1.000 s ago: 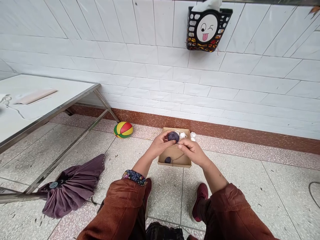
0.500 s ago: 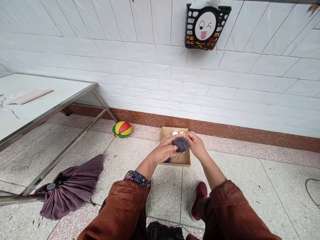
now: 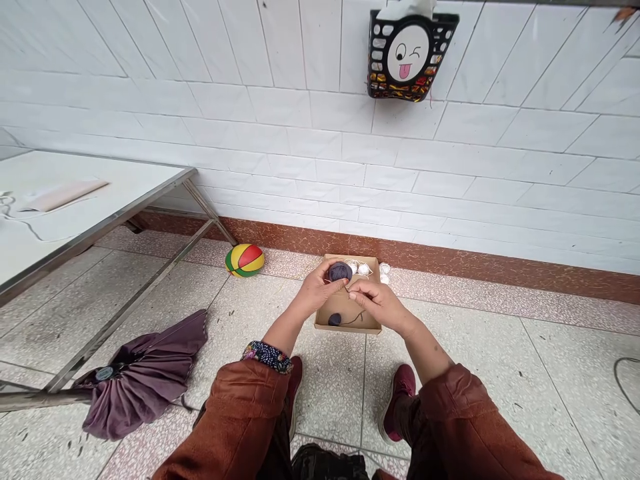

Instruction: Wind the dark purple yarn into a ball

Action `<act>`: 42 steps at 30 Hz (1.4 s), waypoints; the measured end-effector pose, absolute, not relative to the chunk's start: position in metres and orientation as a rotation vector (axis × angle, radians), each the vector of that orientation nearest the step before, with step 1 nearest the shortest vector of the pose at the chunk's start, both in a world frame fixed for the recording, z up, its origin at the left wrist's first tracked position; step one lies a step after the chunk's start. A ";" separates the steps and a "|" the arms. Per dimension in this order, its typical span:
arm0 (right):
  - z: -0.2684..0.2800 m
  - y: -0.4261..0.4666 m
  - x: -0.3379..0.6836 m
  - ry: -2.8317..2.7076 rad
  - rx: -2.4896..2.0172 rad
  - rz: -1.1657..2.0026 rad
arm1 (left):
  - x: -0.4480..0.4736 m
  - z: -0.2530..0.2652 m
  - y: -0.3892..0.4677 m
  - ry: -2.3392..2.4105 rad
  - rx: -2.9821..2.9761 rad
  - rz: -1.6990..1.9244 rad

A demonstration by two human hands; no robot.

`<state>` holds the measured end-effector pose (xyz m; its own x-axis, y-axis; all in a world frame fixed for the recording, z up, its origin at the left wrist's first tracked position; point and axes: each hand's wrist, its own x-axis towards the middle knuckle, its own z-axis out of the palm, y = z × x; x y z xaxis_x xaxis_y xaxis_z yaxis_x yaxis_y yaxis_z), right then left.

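My left hand (image 3: pixel 316 288) is wrapped round a dark grey-purple ball of yarn (image 3: pixel 341 272), with the thumb stretched along its near side. Close by on the right, the thumb and fingers of my right hand (image 3: pixel 377 303) are pinched together on what looks like a thin yarn strand at the ball. Both hands are above a shallow cardboard box (image 3: pixel 350 329) on the floor. Inside the box lie a smaller dark ball of yarn (image 3: pixel 335 320) with a loose dark strand, and white balls of yarn (image 3: pixel 363 269) at the back.
More white yarn (image 3: pixel 385 270) sits outside the box's right side. A colourful ball (image 3: pixel 245 260) rests by a metal-legged table (image 3: pixel 125 167) at left. A purple umbrella (image 3: pixel 145 383) lies on the floor. A black basket (image 3: pixel 413 60) hangs on the tiled wall.
Both hands have moved left, carrying the larger yarn ball with them. My right hand has come away from the ball's upper right to its lower right. More of the box interior shows.
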<state>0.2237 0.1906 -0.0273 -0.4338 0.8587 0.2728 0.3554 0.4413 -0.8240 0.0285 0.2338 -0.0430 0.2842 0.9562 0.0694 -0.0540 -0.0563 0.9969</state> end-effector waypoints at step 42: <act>-0.026 0.199 0.232 -1.664 -1.080 0.763 | 0.042 -0.043 0.204 0.662 1.149 0.719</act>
